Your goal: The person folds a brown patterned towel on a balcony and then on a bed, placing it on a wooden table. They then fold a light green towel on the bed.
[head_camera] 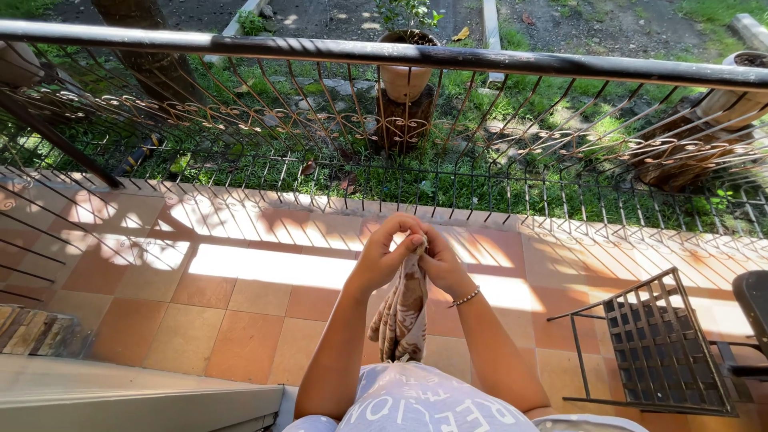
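Shirt: the person's pale grey printed top [424, 404] fills the bottom edge, nearest the camera.
Cloth: a beige patterned cloth [402, 308] hangs bunched and twisted below the hands, its lower end just above the top, clear of the floor.
Left hand [384, 252]: fingers curled tight around the cloth's upper end.
Right hand [442, 264]: fingers closed on the same upper end, touching the left hand; a beaded bracelet [465, 298] sits on the wrist.
Progress: by the look of it the cloth is gathered and gripped at the top only; it is neither spread nor hung on anything yet.
Floor: terracotta tiles [240, 296] in sun and shadow.
Right side: a dark metal-frame chair [660, 344] stands apart from the hands.
Beyond: a black scrolled iron railing [480, 60], untouched, then grass and a clay pot [406, 72].
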